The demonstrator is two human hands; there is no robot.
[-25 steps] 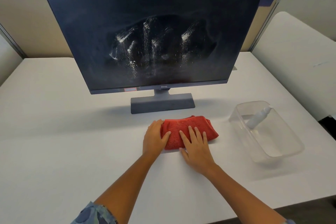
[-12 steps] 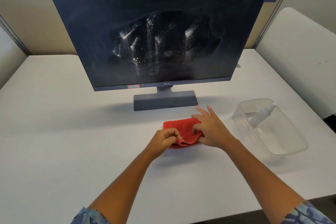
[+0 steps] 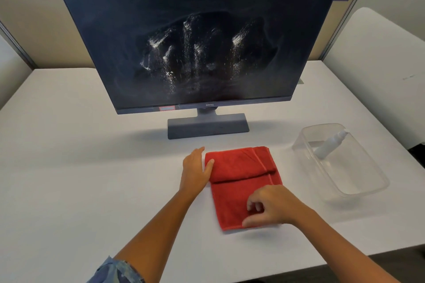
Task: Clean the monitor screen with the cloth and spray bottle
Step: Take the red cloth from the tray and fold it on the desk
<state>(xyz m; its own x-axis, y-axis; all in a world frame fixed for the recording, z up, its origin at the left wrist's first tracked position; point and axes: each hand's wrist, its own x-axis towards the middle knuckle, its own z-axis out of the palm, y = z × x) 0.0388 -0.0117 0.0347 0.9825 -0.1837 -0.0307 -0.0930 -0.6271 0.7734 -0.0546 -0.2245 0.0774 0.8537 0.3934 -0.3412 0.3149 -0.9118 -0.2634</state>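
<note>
A dark monitor [image 3: 195,37] stands on the white table, its screen streaked with white droplets in the middle. In front of its base lies a red cloth [image 3: 236,174], partly unfolded, with a fold across its upper half. My left hand [image 3: 195,170] rests flat against the cloth's left edge, thumb on the fold. My right hand [image 3: 269,207] pinches the cloth's near right corner. A white spray bottle [image 3: 328,145] lies inside a clear plastic bin [image 3: 358,188] to the right.
The white table [image 3: 69,167] stretches wide to the left and towards me. The monitor's grey base [image 3: 208,125] sits just behind the cloth. Beige partitions [image 3: 30,18] line the back. Another white table [image 3: 379,57] stands at the right.
The cloth was bunched under both hands; it has been spread towards me into a longer rectangle. My right hand moved from the cloth's far side to its near corner.
</note>
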